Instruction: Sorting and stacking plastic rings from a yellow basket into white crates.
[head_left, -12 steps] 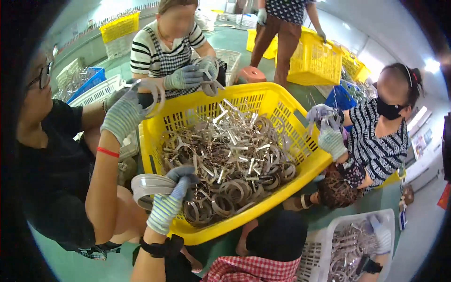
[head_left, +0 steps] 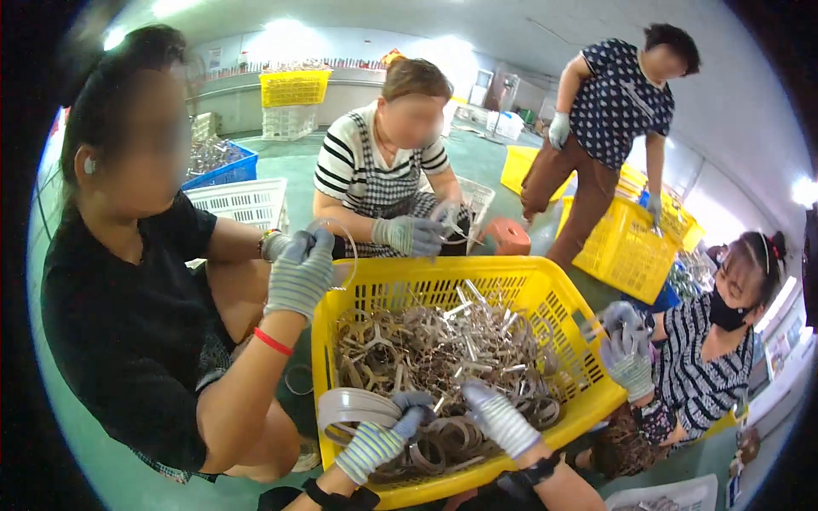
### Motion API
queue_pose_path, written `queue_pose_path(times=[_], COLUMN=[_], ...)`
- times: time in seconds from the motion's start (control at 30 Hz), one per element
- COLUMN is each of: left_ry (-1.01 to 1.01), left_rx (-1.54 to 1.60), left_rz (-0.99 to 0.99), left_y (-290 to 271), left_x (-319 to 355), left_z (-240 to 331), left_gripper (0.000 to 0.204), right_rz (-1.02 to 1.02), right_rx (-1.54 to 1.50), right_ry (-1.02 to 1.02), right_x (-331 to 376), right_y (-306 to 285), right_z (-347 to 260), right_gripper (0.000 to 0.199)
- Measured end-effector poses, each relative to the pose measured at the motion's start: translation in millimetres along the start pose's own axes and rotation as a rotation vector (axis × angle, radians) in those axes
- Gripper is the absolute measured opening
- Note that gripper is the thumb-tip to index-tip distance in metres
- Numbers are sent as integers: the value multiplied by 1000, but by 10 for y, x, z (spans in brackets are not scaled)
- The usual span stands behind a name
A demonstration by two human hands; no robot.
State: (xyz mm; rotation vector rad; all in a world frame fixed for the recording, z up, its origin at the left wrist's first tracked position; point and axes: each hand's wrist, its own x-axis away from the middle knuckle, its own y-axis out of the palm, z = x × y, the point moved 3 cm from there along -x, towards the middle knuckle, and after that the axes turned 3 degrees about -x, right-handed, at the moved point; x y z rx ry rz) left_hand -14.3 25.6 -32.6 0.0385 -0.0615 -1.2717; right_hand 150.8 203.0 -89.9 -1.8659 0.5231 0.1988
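Head view, nearest first: my left hand (head_left: 375,443) in a striped knit glove pinches a stack of thin grey metal rings (head_left: 356,407) at the near rim of the yellow plastic basket (head_left: 545,294). Right hand (head_left: 501,417) hovers with fingers loosely spread over the tangled heap of grey metal rings and clips (head_left: 443,358). That stack could fan out and slip, since only fingertips grip it. Wrists are cut off; co-workers' gloved hands (head_left: 300,272) beyond are blurry.

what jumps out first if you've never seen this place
The big yellow crate in the middle, heaped with metal rings. At its near edge the left hand grips a stack of rings, the right hand beside it. Gloved co-workers crowd around.
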Motion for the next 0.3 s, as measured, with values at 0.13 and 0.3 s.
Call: queue_pose_path(times=[0.13, 0.3], left_ry=[98, 128], left_rx=[33, 2], left_rz=[-23, -34], left_y=[-4, -14], left_x=[-41, -89], left_z=[-132, -85], left_gripper=[28, 33], right_rz=[-117, 42], right_rx=[-485, -1122], right_ry=[437, 1052], right_x=[-2, 119], right_y=[569, 958], right_z=[426, 1006], right_gripper=[45, 47])
